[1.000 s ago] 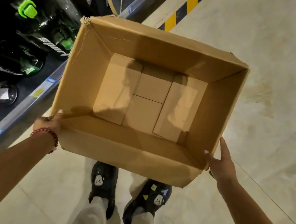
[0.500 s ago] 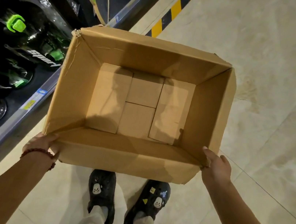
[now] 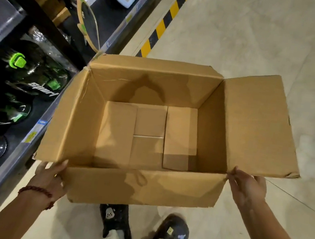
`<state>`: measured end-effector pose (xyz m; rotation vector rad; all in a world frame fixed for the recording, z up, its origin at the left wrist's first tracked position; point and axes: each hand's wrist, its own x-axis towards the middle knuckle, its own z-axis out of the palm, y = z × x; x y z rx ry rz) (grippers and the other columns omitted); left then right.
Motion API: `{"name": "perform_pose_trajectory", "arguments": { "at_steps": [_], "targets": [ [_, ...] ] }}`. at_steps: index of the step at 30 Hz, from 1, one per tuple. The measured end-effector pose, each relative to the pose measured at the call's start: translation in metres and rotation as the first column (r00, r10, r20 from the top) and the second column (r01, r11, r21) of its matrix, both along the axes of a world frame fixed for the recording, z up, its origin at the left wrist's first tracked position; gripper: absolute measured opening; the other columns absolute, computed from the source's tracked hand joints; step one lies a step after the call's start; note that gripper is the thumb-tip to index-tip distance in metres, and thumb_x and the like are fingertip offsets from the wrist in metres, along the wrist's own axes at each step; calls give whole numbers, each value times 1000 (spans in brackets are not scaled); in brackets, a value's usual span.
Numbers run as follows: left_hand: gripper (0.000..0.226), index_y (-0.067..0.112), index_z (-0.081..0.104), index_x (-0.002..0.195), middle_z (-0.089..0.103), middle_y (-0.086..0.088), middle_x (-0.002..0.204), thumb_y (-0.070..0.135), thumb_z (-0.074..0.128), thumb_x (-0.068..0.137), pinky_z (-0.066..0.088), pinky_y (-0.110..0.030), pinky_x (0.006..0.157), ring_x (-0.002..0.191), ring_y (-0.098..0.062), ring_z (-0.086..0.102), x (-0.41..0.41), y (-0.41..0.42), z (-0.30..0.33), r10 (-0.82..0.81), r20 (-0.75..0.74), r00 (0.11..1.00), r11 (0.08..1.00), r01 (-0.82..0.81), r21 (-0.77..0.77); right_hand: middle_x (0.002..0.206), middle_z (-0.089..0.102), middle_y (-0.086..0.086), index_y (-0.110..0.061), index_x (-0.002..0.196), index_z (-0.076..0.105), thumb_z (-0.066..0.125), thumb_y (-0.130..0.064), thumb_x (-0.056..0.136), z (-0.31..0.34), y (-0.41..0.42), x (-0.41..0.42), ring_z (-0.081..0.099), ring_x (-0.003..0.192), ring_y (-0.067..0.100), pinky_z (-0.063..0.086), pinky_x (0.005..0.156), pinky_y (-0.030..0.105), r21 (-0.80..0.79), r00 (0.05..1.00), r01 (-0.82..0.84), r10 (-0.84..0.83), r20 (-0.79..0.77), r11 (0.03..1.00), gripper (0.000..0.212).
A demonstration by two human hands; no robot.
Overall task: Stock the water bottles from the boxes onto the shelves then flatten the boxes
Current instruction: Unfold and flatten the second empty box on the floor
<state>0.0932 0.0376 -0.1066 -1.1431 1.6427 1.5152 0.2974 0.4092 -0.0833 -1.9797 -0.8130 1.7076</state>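
Note:
An empty brown cardboard box (image 3: 142, 186) is held open side up in front of me, above my feet. Its bottom flaps are closed and nothing lies inside. The right flap (image 3: 258, 124) is spread outward and the left flap (image 3: 69, 118) leans out toward the shelf. My left hand (image 3: 50, 177) grips the near left corner under that flap. My right hand (image 3: 248, 188) pinches the near right corner where the right flap meets the front wall. Black water bottles with green caps (image 3: 18, 61) lie wrapped in plastic on the shelf at left.
The shelf rail with price tags (image 3: 33, 135) runs along the left, close to the box. A yellow-black floor stripe (image 3: 162, 26) borders the shelving. My two black shoes (image 3: 116, 221) stand below the box. Pale tiled floor (image 3: 266, 43) spreads to the right.
The right flap has swung outward and the left flap has tipped out. The box sits lower and nearer. My right hand moved from the side wall to the flap's corner.

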Motion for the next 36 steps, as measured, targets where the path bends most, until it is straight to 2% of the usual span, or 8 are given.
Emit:
{"name": "perform_pose_trajectory", "arguments": {
  "at_steps": [3, 6, 10, 14, 20, 23, 27, 36],
  "targets": [
    [61, 42, 23, 140, 52, 7, 115, 9, 49, 96, 38, -40, 76, 104, -17, 47, 8, 5, 7, -38, -89, 995, 999, 40, 26, 94, 60, 8, -13, 90, 56, 54, 13, 84, 3, -6, 16, 59, 85, 22, 57, 64, 23, 71, 990, -107, 99, 97, 992, 27],
    [67, 42, 15, 143, 48, 1, 120, 7, 48, 96, 36, -37, 73, 92, -19, 51, 22, 13, 5, -113, -148, 983, 994, 110, -29, 92, 62, 7, -15, 88, 57, 55, 10, 85, 7, -12, 28, 59, 82, 25, 58, 58, 25, 135, 969, -204, 180, 171, 970, 25],
    [70, 48, 14, 140, 51, -4, 109, 11, 53, 95, 43, -28, 52, 70, -16, 51, 42, 8, -4, -187, -167, 968, 976, 163, -148, 85, 64, 3, -21, 81, 59, 55, -3, 90, -5, -25, 53, 61, 92, 33, 53, 84, 50, 171, 893, -402, 344, 292, 899, 20],
    [68, 48, 19, 137, 54, -5, 96, 9, 54, 93, 49, -28, 53, 68, -17, 49, 69, -4, -9, -273, -215, 938, 948, 223, -229, 85, 63, 11, -21, 70, 53, 55, -10, 89, -14, -44, 87, 62, 92, 40, 50, 86, 59, 221, 803, -541, 420, 423, 811, 23],
    [58, 25, 27, 141, 63, -12, 115, 14, 55, 92, 43, -38, 81, 100, -34, 60, 104, -32, -27, -799, -224, 558, 572, 591, -569, 89, 63, 14, -9, 90, 58, 50, -14, 95, -32, -71, 141, 62, 93, 36, 49, 86, 48, 276, 789, -586, 459, 408, 762, 10],
    [62, 46, 21, 142, 54, 4, 129, 27, 54, 93, 46, -40, 92, 106, -23, 57, 106, -32, -35, -863, -295, 411, 505, 658, -558, 93, 63, 6, -21, 94, 54, 49, -18, 96, -49, -70, 147, 62, 95, 33, 50, 88, 54, 370, 772, -624, 468, 431, 688, 6],
    [51, 45, 28, 142, 44, 5, 143, 34, 47, 96, 38, -38, 98, 122, -26, 49, 97, -16, -41, -840, -352, 413, 538, 548, -641, 88, 61, 6, -19, 91, 51, 46, -19, 97, -59, -65, 148, 62, 89, 33, 52, 84, 55, 438, 749, -654, 449, 488, 616, 7],
    [42, 37, 34, 142, 60, -19, 122, 34, 32, 101, 43, -40, 79, 105, -40, 56, 81, 8, -47, -930, -272, 249, 355, 411, -840, 113, 60, 3, -14, 130, 51, 32, -20, 102, -61, -59, 128, 56, 94, 23, 44, 83, 33, 555, 673, -739, 449, 587, 382, 34]
  ]
}}
